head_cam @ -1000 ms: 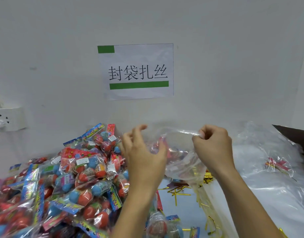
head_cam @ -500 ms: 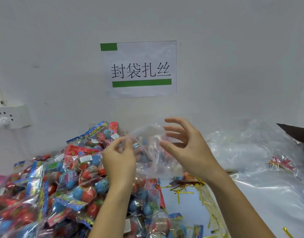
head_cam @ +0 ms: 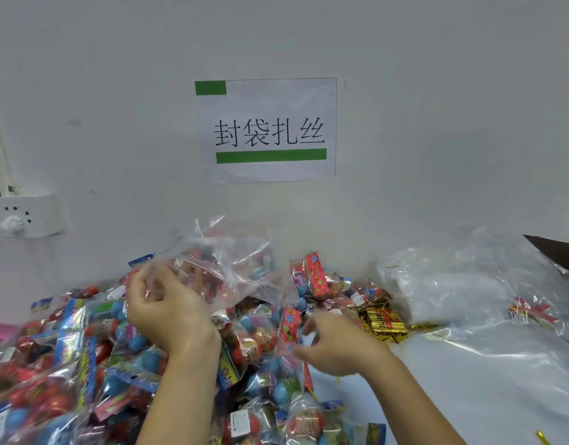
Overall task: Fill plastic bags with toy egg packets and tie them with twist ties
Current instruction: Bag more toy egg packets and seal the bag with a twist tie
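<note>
Gripping the clear plastic bag [head_cam: 232, 271] by its near edge, the left hand [head_cam: 167, 311] is curling its fingers round the film and holding the bag up above the heap, its mouth puffed open away from the hand. Just right of it and lower, the right hand [head_cam: 336, 343] is reaching down with fingers loosely spread, its fingertips touching a toy egg packet [head_cam: 288, 329] with a red flowered top; whether they are pinching it is blurred and I cannot tell. Under and left of both hands the pile of toy egg packets [head_cam: 68, 364] is spreading. Beyond the right hand a bundle of gold twist ties [head_cam: 381, 321] is lying, and farther right a stack of empty bags [head_cam: 453, 284].
</note>
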### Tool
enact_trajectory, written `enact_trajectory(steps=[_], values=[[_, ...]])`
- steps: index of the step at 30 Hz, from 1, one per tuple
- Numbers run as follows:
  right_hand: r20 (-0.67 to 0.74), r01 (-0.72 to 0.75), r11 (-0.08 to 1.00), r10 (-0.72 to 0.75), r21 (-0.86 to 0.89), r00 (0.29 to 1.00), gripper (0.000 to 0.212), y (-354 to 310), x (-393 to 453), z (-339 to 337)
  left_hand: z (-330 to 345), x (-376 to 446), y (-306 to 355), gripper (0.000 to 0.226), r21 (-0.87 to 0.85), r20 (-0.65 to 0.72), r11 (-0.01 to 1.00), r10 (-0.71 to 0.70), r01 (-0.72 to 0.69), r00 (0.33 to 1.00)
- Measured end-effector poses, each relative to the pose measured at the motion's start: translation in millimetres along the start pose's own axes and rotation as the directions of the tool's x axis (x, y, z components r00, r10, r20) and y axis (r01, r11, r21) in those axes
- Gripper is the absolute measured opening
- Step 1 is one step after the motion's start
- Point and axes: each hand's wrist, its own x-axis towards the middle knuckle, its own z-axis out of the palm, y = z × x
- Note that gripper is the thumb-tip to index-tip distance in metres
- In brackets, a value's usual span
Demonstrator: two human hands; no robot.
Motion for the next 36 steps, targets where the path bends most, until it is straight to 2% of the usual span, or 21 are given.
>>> enact_trajectory(steps=[1,3,5,11,16,21,23,26,28,30,33,36], values=[[0.099,0.0,0.999,0.005,-0.045,0.995,0.062,-1,1,4,0,1,1,0.026,-0.001,-0.008,1.0,0.007,-0.007,1.0],[0.208,0.026,0.998,-0.012,-0.063,0.978,0.091,-3,2,14,-1,3,2,0.025,0.003,-0.023,1.0,0.011,-0.01,1.0],[0.217,0.057,0.998,-0.056,0.004,0.975,0.1,-6,3,24,-3,5,1,0.023,-0.007,-0.026,1.0,-0.001,0.001,1.0],[0.13,0.0,0.984,-0.023,0.177,0.991,0.088,4,2,14,-4,9,-2,0.019,-0.015,-0.015,1.0,-0.003,0.003,1.0],[0.042,-0.102,0.994,0.1,0.046,0.994,0.074,47,-1,-13,-2,7,-2,0.021,0.002,-0.022,1.0,0.014,-0.014,1.0],[-0.022,-0.171,0.984,0.17,-0.058,0.985,0.08,78,-4,-27,-2,7,-2,0.022,0.025,-0.022,0.999,0.022,-0.021,1.0],[-0.119,-0.154,0.988,0.15,-0.021,0.981,0.073,81,-4,-33,-1,6,-2,0.024,0.038,-0.016,0.999,0.025,-0.025,1.0],[-0.209,-0.016,0.995,0.037,0.102,0.977,0.048,66,-4,-36,-1,4,-2,0.025,0.055,-0.004,0.998,0.035,-0.035,0.999],[-0.177,0.063,0.991,-0.041,0.122,0.983,0.036,49,-4,-31,-2,3,-3,0.023,0.038,0.011,0.999,0.029,-0.029,1.0],[-0.097,0.11,0.991,-0.103,0.073,0.99,0.035,32,-2,-19,-3,4,-5,0.02,0.03,0.029,0.999,0.018,-0.018,0.999],[-0.016,0.102,0.994,-0.103,-0.039,0.995,0.052,14,4,6,-3,5,-8,0.02,0.041,0.039,0.999,0.015,-0.016,0.999],[0.075,0.064,0.996,-0.059,-0.067,0.995,0.065,9,7,24,-2,4,-8,0.019,0.055,0.045,0.998,0.02,-0.023,0.999]])
